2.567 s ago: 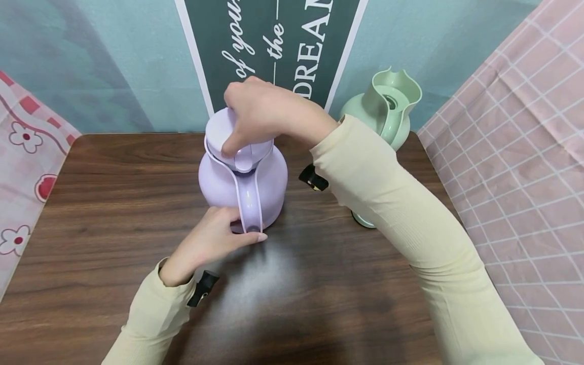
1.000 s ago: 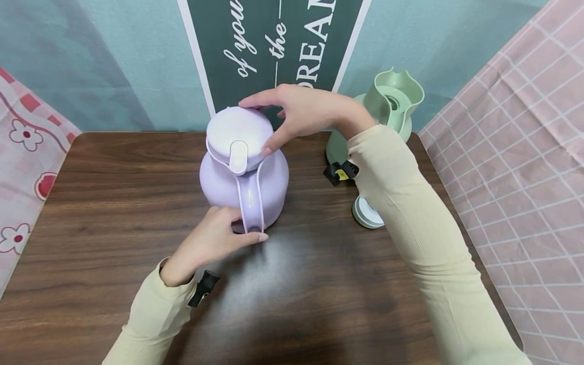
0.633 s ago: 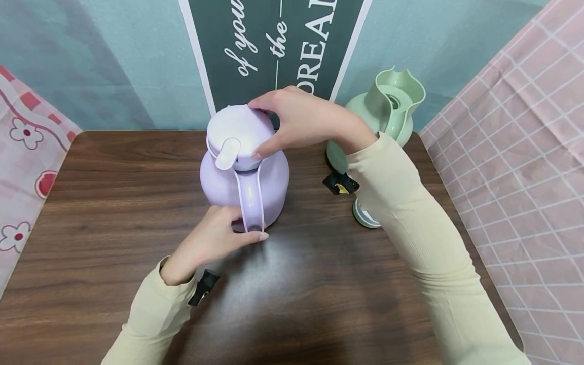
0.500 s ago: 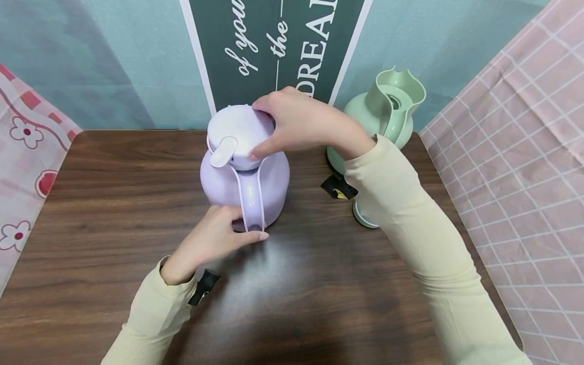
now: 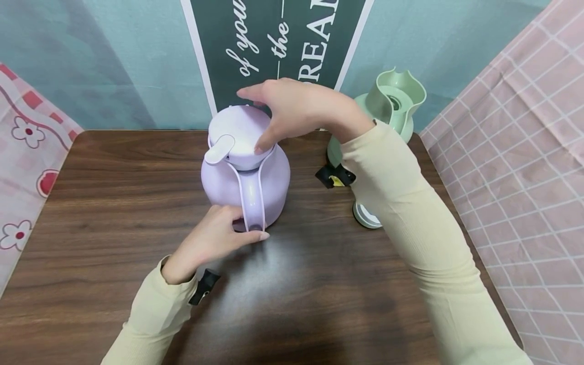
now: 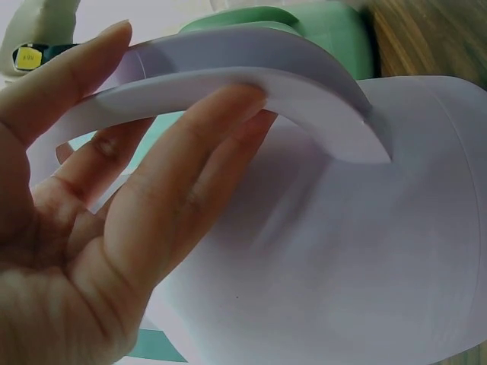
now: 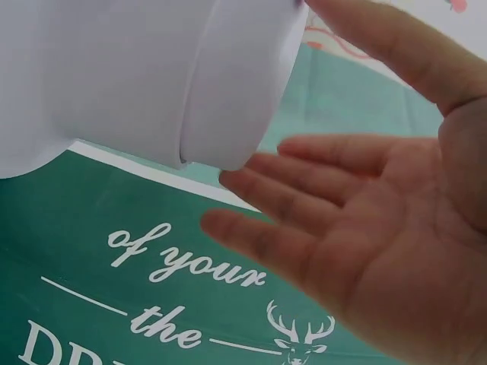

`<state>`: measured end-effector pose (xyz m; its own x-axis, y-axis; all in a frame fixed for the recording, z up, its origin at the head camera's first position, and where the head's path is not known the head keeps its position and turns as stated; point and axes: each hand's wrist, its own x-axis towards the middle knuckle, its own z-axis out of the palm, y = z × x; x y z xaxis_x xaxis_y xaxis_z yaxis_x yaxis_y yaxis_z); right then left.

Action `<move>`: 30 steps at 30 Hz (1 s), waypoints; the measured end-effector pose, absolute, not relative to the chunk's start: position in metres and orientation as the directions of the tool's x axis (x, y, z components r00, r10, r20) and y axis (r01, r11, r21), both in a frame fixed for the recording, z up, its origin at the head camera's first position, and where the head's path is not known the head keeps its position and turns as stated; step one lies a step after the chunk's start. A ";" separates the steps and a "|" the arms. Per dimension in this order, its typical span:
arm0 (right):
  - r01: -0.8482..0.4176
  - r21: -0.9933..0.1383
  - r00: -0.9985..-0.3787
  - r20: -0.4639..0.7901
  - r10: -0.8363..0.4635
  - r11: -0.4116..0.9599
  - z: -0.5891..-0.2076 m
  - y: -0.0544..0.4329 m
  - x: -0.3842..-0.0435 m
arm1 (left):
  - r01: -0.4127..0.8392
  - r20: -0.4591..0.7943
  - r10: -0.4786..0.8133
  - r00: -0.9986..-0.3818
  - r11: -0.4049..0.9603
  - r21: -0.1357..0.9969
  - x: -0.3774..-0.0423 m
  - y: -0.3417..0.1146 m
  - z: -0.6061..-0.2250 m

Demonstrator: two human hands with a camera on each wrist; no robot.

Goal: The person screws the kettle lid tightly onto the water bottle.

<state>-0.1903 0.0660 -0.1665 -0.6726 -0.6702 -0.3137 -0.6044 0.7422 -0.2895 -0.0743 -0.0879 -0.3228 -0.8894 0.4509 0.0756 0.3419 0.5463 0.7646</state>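
A lilac thermos jug (image 5: 274,187) stands upright on the table in the head view, its lid (image 5: 239,126) seated in the neck. The lid's tab (image 5: 220,149) points to the left of the handle (image 5: 252,197). My left hand (image 5: 210,243) holds the lower part of that handle, thumb on one side and fingers on the other, as the left wrist view also shows. My right hand (image 5: 292,109) is spread at the lid's right side. Its thumb is at the lid's edge, and the other fingers are extended, loosely bent, beside the lid in the right wrist view.
A green jug (image 5: 401,106) with an uncovered neck stands at the back right, partly behind my right arm. In front of it lies a round white-and-green piece (image 5: 366,217), partly covered by the sleeve. A pink gridded cloth (image 5: 524,152) borders the right side.
The lid's tab has swung from in line with the handle to its left. My right hand gripped the lid half a second ago; its fingers have since loosened and lifted. The left hand stays put.
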 end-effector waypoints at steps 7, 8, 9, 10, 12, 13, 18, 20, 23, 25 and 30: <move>-0.648 -0.258 -0.653 -0.295 -0.697 0.717 -0.168 0.062 -0.191 | 0.343 0.078 0.454 -0.887 0.539 0.769 -0.074 -0.088 -0.323; -0.653 -0.248 -0.659 -0.279 -0.698 0.716 -0.169 0.061 -0.190 | 0.344 0.079 0.455 -0.887 0.538 0.770 -0.074 -0.088 -0.323; -0.652 -0.237 -0.669 -0.267 -0.694 0.720 -0.170 0.060 -0.188 | 0.346 0.081 0.455 -0.887 0.537 0.769 -0.074 -0.089 -0.323; -0.648 -0.222 -0.681 -0.258 -0.685 0.728 -0.171 0.059 -0.186 | 0.347 0.082 0.456 -0.886 0.537 0.769 -0.074 -0.089 -0.323; -0.635 -0.180 -0.709 -0.250 -0.659 0.751 -0.172 0.056 -0.181 | 0.347 0.081 0.455 -0.887 0.538 0.769 -0.074 -0.089 -0.323; -0.624 -0.157 -0.724 -0.250 -0.642 0.765 -0.172 0.054 -0.178 | 0.346 0.080 0.455 -0.887 0.539 0.768 -0.074 -0.089 -0.323; -0.584 -0.092 -0.767 -0.263 -0.585 0.807 -0.169 0.050 -0.171 | 0.348 0.083 0.455 -0.887 0.538 0.768 -0.074 -0.089 -0.323; -0.586 -0.105 -0.761 -0.270 -0.590 0.803 -0.167 0.052 -0.174 | 0.350 0.085 0.455 -0.886 0.538 0.766 -0.074 -0.089 -0.323; -0.608 -0.165 -0.726 -0.280 -0.628 0.777 -0.166 0.058 -0.183 | 0.352 0.086 0.457 -0.886 0.540 0.765 -0.075 -0.088 -0.324; -0.618 -0.217 -0.694 -0.301 -0.654 0.756 -0.166 0.062 -0.190 | 0.350 0.083 0.456 -0.886 0.543 0.764 -0.075 -0.088 -0.324; -0.635 -0.326 -0.614 -0.337 -0.714 0.700 -0.172 0.071 -0.202 | 0.344 0.075 0.456 -0.887 0.544 0.766 -0.075 -0.088 -0.324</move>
